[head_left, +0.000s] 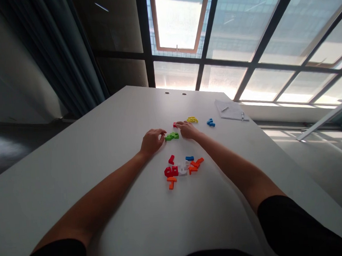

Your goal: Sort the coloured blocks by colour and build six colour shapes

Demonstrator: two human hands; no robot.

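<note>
Both my arms reach out over a white table (75,180). My left hand (152,140) lies with its fingers curled, its fingertips next to a green block piece (172,136). My right hand (187,129) is closed in a pinch on a small red piece (174,124) just behind the green one. A yellow piece (192,119) and a blue piece (210,122) lie beyond my right hand. Nearer to me sits a cluster of red (171,171), white (183,170), orange (193,167) and blue (189,158) pieces.
A sheet of paper with a pen (231,111) lies at the table's far right. Two cable holes (175,93) sit near the far edge. Large windows and a dark curtain (68,61) stand behind the table.
</note>
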